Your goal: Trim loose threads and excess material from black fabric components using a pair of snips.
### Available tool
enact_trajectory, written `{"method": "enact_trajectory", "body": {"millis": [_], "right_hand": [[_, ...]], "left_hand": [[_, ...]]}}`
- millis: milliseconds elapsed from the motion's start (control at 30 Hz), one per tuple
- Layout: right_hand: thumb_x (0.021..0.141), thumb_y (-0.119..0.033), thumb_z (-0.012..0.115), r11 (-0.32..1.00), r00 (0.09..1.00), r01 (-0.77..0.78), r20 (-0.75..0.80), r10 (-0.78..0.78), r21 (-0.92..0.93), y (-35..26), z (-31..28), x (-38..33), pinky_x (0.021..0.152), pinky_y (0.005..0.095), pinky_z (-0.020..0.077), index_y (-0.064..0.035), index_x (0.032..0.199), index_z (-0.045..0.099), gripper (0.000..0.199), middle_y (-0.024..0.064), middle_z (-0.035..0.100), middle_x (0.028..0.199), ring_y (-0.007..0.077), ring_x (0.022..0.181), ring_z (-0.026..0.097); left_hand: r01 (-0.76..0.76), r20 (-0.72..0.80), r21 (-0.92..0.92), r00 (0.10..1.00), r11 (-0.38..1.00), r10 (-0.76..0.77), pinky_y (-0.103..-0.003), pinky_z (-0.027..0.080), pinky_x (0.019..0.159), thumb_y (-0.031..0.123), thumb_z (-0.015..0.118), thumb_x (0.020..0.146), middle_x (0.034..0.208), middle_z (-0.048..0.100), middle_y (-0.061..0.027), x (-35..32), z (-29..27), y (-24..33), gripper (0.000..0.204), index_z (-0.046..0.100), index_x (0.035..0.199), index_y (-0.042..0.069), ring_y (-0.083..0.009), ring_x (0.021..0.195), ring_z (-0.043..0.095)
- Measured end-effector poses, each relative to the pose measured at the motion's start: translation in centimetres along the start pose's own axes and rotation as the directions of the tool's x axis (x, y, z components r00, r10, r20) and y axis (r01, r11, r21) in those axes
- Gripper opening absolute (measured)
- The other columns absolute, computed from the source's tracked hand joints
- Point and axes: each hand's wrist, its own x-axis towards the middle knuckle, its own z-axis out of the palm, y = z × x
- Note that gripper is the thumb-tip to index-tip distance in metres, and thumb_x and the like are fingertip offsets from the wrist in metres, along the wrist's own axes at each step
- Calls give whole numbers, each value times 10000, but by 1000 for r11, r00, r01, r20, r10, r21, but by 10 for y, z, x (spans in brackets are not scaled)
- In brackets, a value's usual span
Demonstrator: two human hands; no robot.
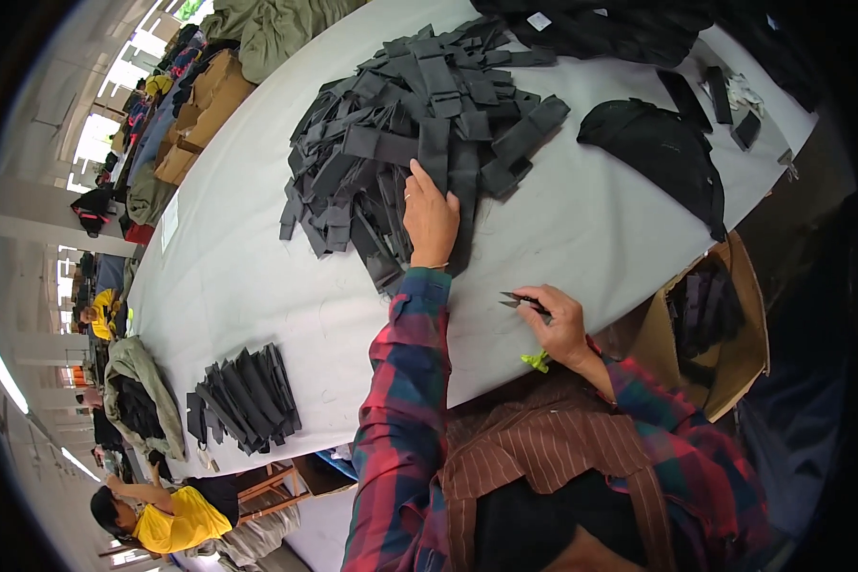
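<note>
A big loose heap of dark grey fabric strips lies on the white-covered table. My left hand rests at the near side of the heap, fingers stretched over the strips and touching them; I see no strip clearly gripped. Nearer to me and to the right, my right hand is closed around small dark thread snips, their blades pointing left. A bright yellow-green scrap shows at the table edge just below this hand.
A neater row of dark strips lies at the near left. To the right are a folded black cloth piece and, beside the table, a cardboard box holding dark pieces. Black fabric lies at the back. A person in yellow is at lower left.
</note>
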Motion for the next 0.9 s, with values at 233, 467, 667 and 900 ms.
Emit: {"method": "enact_trajectory", "body": {"millis": [233,467,667,900], "right_hand": [[799,-112,668,999,1000,16,16,-17,43,4,-3,-2,610,309,486,-70,979,648,185,92,636,809,224,659,613],[829,-123,663,990,998,-47,53,40,130,11,-2,-1,650,268,481,-55,993,660,178,89,658,829,169,690,609],[837,-90,664,984,980,-39,197,3,175,-19,4,13,740,237,467,-42,1057,648,225,44,662,915,103,788,585],[753,-174,721,858,879,475,152,-453,-194,-71,33,74,607,336,430,-131,999,678,254,32,581,728,239,651,529]], "left_hand": [[180,-134,-415,958,892,-255,-333,447,890,34,605,657,1127,570,-175,-31,-37,11,598,443,1231,-16,-314,1013,573],[180,191,-981,857,-69,-479,-392,434,953,-51,473,702,1147,550,-177,-131,-92,-35,443,408,1132,38,-266,1040,553],[147,211,-974,870,-174,-446,-489,398,1015,-55,468,676,1285,506,-233,-162,-116,-25,417,397,1066,75,-336,1265,447],[149,152,-988,879,-42,-452,-397,477,898,-84,477,675,1268,529,-188,-160,-116,-13,441,417,1091,53,-294,1233,479]]}}
